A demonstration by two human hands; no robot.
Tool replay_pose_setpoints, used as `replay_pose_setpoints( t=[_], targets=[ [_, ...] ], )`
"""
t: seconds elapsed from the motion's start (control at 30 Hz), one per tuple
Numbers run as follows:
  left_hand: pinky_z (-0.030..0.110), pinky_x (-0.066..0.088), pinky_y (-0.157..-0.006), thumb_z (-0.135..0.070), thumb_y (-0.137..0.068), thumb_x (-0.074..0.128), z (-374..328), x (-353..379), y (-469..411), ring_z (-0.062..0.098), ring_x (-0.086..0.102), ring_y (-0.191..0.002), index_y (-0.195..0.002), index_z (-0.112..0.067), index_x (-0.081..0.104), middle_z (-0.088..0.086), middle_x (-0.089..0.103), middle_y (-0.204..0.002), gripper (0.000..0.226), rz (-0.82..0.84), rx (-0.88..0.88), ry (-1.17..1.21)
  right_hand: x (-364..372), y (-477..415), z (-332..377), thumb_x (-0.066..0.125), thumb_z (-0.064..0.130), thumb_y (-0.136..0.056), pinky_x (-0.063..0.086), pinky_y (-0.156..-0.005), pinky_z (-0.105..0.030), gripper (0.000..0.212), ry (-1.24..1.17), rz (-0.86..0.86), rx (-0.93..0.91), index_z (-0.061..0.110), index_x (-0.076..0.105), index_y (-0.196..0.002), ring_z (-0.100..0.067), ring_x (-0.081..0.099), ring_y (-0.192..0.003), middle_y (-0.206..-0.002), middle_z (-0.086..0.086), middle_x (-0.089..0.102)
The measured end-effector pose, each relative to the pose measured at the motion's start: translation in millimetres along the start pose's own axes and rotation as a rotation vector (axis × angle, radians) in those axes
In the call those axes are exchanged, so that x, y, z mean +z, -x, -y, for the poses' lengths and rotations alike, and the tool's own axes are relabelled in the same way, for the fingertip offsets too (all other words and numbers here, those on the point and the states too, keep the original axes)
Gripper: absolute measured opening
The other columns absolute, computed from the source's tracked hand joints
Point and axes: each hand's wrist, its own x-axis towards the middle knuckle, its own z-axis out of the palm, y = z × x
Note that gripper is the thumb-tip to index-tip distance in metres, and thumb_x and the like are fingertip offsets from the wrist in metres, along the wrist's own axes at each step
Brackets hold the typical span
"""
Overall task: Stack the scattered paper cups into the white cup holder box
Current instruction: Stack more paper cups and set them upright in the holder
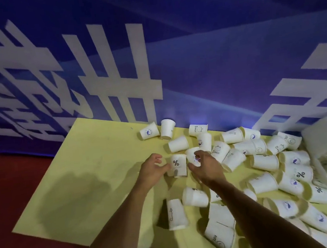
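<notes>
yellow table, scattered paper cups, white cup holder box

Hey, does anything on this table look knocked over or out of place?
Yes. Paper cups lie strewn over the right half of the yellow table, nearly all tipped on their sides, some heaped against the white cup holder box. The right hand grips a blue-marked cup.

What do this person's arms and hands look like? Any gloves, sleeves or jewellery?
No gloves: the left hand and right hand are bare. The left forearm and right forearm are bare too, with no sleeve in view. I see no watch, ring or bracelet.
</notes>
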Motion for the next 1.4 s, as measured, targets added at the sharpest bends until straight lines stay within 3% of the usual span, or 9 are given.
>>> replay_pose_setpoints(
  t=[0.23,0.47,0.6,0.7,0.8,0.9,1.1,1.3,1.4],
  targets=[
    [0.017,0.044,-0.066,-0.031,-0.078,0.083,20,-27,-36,0.008,0.056,-0.078,-0.111,-0.023,0.059,-0.003,0.062,-0.104,0.041,0.023,-0.023,0.036,23,-43,30,0.068,0.038,-0.089,0.048,-0.096,-0.036,0.056,0.054,0.052,-0.009,0.01,0.055,-0.135,-0.025,0.06,-0.116,-0.132,-0.009,0.062],
    [0.018,0.044,-0.069,-0.033,-0.077,0.083,24,-49,-89,0.011,0.056,-0.084,-0.117,-0.021,0.06,-0.001,0.063,-0.111,0.048,0.028,-0.067,0.032,44,-100,52,0.068,0.036,-0.09,0.045,-0.091,-0.033,0.051,0.081,0.097,-0.009,0.01,0.055,-0.133,-0.027,0.059,-0.113,-0.127,-0.009,0.062],
    [0.03,0.051,-0.087,-0.043,-0.068,0.085,20,-53,-123,0.017,0.059,-0.091,-0.118,-0.025,0.059,0.001,0.055,-0.118,0.058,-0.019,-0.039,-0.061,56,-130,53,0.068,0.036,-0.091,0.047,-0.087,-0.035,0.05,0.124,0.076,-0.024,0.007,0.057,-0.13,-0.031,0.06,-0.108,-0.123,-0.013,0.064],
    [0.04,0.049,-0.101,-0.067,-0.05,0.07,18,-53,-147,0.024,0.059,-0.109,-0.123,-0.024,0.059,-0.004,0.045,-0.117,0.086,-0.094,-0.031,-0.115,65,-156,56,0.067,0.044,-0.09,0.048,-0.081,-0.034,0.048,0.141,0.051,0.053,0.01,0.059,-0.124,-0.03,0.063,-0.101,-0.118,-0.01,0.066],
    [0.036,0.039,-0.109,-0.063,-0.054,0.072,9,-50,-167,0.026,0.048,-0.122,-0.13,-0.02,0.056,0.001,0.046,-0.126,0.088,-0.111,-0.026,-0.155,76,-178,57,0.064,0.05,-0.09,0.05,-0.085,-0.036,0.052,0.151,0.019,0.092,0.011,0.06,-0.123,-0.03,0.063,-0.106,-0.121,-0.01,0.067],
    [0.03,0.032,-0.105,-0.042,-0.069,0.084,9,-44,-186,0.029,0.044,-0.126,-0.135,-0.019,0.053,0.002,0.047,-0.137,0.076,-0.102,-0.006,-0.264,87,-194,56,0.062,0.053,-0.091,0.049,-0.092,-0.04,0.056,0.189,-0.039,0.096,0.009,0.059,-0.126,-0.033,0.061,-0.111,-0.122,-0.013,0.066],
    [0.036,0.037,-0.101,-0.037,-0.074,0.078,19,-33,-212,0.03,0.037,-0.129,-0.146,-0.028,0.04,-0.005,0.042,-0.146,0.082,-0.099,0.0,-0.38,98,-224,54,0.056,0.066,-0.089,0.045,-0.097,-0.041,0.07,0.309,-0.071,0.203,0.006,0.053,-0.125,-0.036,0.058,-0.115,-0.122,-0.017,0.064],
    [0.026,0.026,-0.084,-0.026,-0.07,0.074,33,-27,-222,0.031,0.052,-0.114,-0.129,-0.02,0.054,0.002,0.06,-0.125,0.063,-0.134,-0.011,-0.327,111,-234,56,0.052,0.068,-0.09,0.052,-0.089,-0.042,0.073,0.285,0.04,0.237,0.007,0.046,-0.129,-0.036,0.063,-0.108,-0.119,-0.017,0.065],
    [0.026,0.027,-0.083,-0.028,-0.069,0.077,33,-27,-216,0.032,0.053,-0.11,-0.124,-0.016,0.055,0.005,0.06,-0.121,0.06,-0.151,-0.016,-0.305,109,-229,58,0.057,0.065,-0.089,0.051,-0.088,-0.04,0.072,0.247,0.022,0.221,0.008,0.046,-0.13,-0.036,0.063,-0.109,-0.12,-0.015,0.065]
  ],
)
